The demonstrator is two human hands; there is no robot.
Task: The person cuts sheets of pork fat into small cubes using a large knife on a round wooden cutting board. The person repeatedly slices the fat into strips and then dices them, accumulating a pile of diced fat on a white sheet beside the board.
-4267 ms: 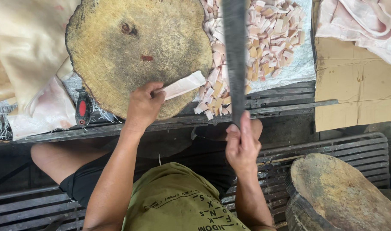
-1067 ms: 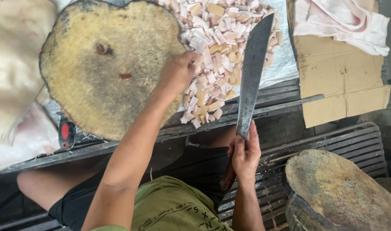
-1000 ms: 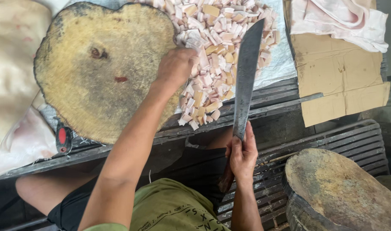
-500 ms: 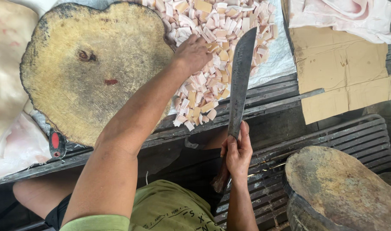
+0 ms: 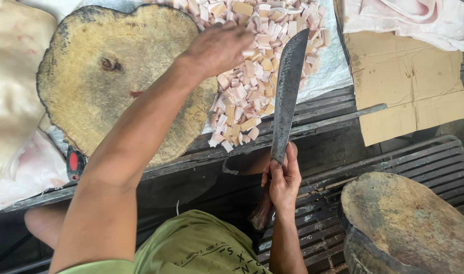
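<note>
**Reaching over a heap of cut cubes, cleaver held in the other hand**

Looking down from head height: a round wooden block (image 5: 115, 76), worn and stained, sits on a slatted metal worktop (image 5: 323, 114). All places below are told from this block.

Just right of the block, touching its edge, lies a heap of small pale pink and tan cubes (image 5: 252, 66) on a white sheet (image 5: 333, 66). The left hand (image 5: 219, 45) is stretched across the block's right rim, fingers curled down over the top of the heap. Its motion is blurred, so I cannot tell whether its grip holds cubes or only brushes them.

Further right and lower, the right hand (image 5: 284, 177) is closed firmly round the handle of a long dark cleaver (image 5: 288, 91). The blade points up and away, its tip lying over the right side of the heap.

Far right of the block lies flat brown cardboard (image 5: 404, 86), with pale slabs (image 5: 409, 18) above it. Low and right sits a second, darker block (image 5: 409, 223). Left of the main block are more pale slabs (image 5: 14, 96). A green shirt (image 5: 191, 243) fills the bottom.

Judging by the layout, handling the heap well means keeping the fingers on the side away from the blade's edge, the blade held still, and cubes kept on the sheet.
</note>
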